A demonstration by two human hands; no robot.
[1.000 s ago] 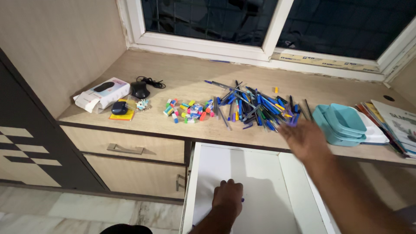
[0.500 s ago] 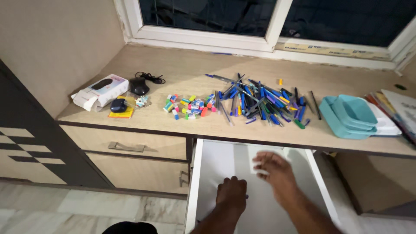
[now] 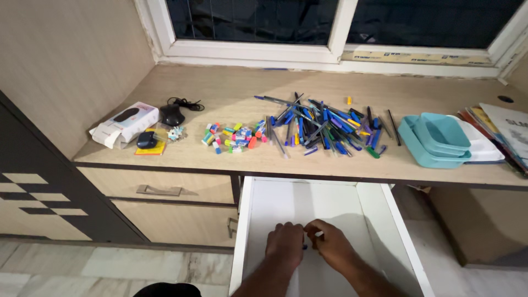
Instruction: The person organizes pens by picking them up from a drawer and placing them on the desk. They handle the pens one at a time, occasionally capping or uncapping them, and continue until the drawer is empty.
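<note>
Both my hands are down inside an open white drawer (image 3: 388, 220) under the wooden desk. My left hand (image 3: 285, 245) lies knuckles up with its fingers curled over a blue pen whose tip shows beside it. My right hand (image 3: 330, 246) is right next to it, pinching a small white pen-like piece (image 3: 318, 235) between thumb and fingers; the two hands nearly touch. On the desk above lie a loose heap of blue, black and coloured pens (image 3: 324, 126) and a cluster of small coloured erasers (image 3: 236, 136).
Teal lidded boxes (image 3: 434, 142) sit right of the pens, with books (image 3: 503, 132) beyond. At the left are a white carton (image 3: 124, 124), a black mouse (image 3: 171, 115) and a dark small case (image 3: 146, 139). Closed drawers (image 3: 159, 190) stand left of the open one.
My right hand came back from the pen heap on the desk, down into the drawer, and now sits beside my left hand. The left hand stayed in the drawer.
</note>
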